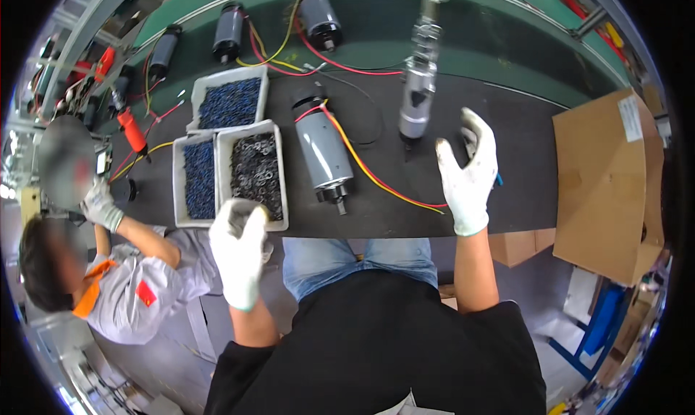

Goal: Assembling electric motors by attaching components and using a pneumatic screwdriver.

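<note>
Your left hand (239, 252) hovers loosely curled and holding nothing at the near edge of the tray of dark washers (255, 170). Your right hand (469, 172) is raised with fingers spread, also holding nothing. The grey motor (323, 151) lies between them, its long axis running near to far, slightly closer to your left hand.

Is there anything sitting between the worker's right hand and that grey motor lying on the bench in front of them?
Nothing solid. Between the right hand and the grey motor lies bare black bench top, crossed only by the motor's own red and yellow wires trailing toward the hand.
</note>
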`<action>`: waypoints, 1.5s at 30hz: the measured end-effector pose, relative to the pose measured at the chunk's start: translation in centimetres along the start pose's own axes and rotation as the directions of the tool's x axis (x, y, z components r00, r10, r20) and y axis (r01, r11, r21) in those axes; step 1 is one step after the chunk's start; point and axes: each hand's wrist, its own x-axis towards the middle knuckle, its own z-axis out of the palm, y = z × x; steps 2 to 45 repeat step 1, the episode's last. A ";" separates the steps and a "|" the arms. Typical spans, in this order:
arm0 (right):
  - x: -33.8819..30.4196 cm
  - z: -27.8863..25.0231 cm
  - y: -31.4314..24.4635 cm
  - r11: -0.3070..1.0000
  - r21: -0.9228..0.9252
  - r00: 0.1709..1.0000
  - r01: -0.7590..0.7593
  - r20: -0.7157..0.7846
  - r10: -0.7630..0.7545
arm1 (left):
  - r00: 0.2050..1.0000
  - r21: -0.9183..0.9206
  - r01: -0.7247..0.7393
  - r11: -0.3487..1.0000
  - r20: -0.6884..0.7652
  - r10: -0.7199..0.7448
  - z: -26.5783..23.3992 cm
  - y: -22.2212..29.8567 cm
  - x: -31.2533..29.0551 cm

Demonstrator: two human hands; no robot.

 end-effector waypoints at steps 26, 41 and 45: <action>-0.8 -1.6 1.4 0.962 -0.274 1.000 0.008 0.017 -0.004 | 1.000 -0.003 -0.007 1.000 0.016 0.007 0.5 0.2 0.3; -0.8 -1.6 1.4 0.962 -0.274 1.000 0.008 0.017 -0.004 | 1.000 -0.003 -0.007 1.000 0.016 0.007 0.5 0.2 0.3; -0.8 -1.6 1.4 0.962 -0.274 1.000 0.008 0.017 -0.004 | 1.000 -0.003 -0.007 1.000 0.016 0.007 0.5 0.2 0.3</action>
